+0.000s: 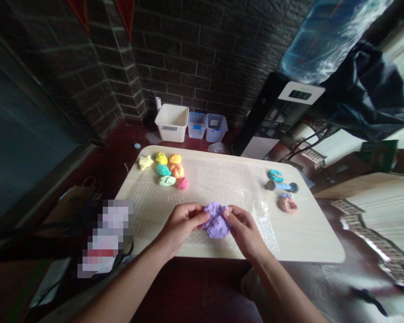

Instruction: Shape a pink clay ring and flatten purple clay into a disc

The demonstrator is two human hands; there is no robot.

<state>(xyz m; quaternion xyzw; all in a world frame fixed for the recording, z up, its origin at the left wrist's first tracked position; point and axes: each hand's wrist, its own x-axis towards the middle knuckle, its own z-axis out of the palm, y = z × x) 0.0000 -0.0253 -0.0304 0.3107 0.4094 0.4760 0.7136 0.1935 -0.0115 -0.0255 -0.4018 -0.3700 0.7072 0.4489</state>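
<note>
- Right in the thick of it, the purple dough (217, 227) sat between both hands, over the near part of the bubble wrap (218, 179): a flattened, lumpy piece with a ragged rim.
- On its left edge, the left hand (179, 225) had it pinched, left thumb (202, 218) on top, most of the fingers tucked from sight.
- On its right edge, the right hand (248, 229) answered in kind, clamped on the rim, right thumb (231, 218) laid over the upper corner.
- And here was the relation that counted: dough squarely between two grips, neither hand nearer, both in contact, the right thumb biting slightly farther from the body than the left.
- A long axis? Tough call! The outline ran nearly round, perhaps a shade longer from far to near, with the two pinches facing each other across it.
- Lifted or resting on the wrap? From this angle, nobody could tell.
- Away to the far left of the table (316, 237), the coloured lumps (163, 170) bunched together, well apart from either hand.
- Out on the right side, the teal disc (276, 175), the grey-and-blue dumbbell (281, 186) and the pinkish ring (284, 205) lined up far to near, closer to the right hand.
</note>
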